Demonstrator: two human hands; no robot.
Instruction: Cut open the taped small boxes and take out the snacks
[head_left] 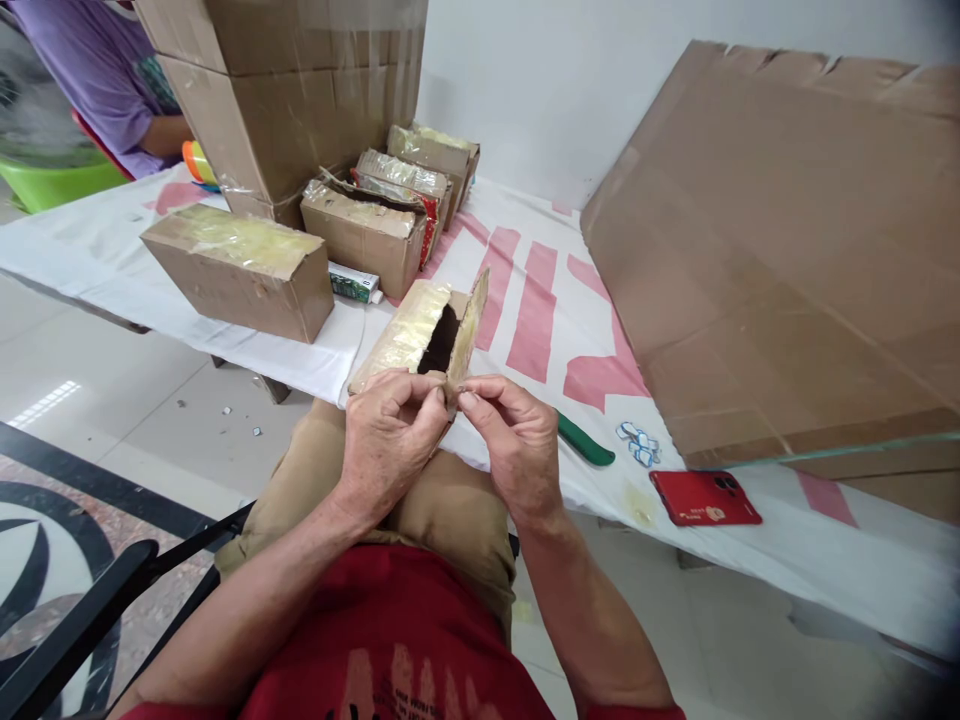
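A small cardboard box (399,335) with yellowed tape on top lies at the table's near edge, just beyond my hands. Its right flap stands up, and a dark opening shows beside it. My left hand (394,430) is closed in a pinch at the box's near corner. Close beside it, my right hand (516,435) also pinches, thumb against forefinger, at the lower end of the flap. Whatever lies between the fingertips is too small to make out, though the fingers touch the box's edge. Right of my right hand lies a green curved handle (586,440), partly hidden.
Several taped cardboard boxes (240,270) stand at the left, with a small tube (354,283) among them. Tall stacked cartons (300,110) rise behind. A large cardboard sheet (780,260) leans at right, near a red phone (705,498). A person in purple (97,80) sits far left.
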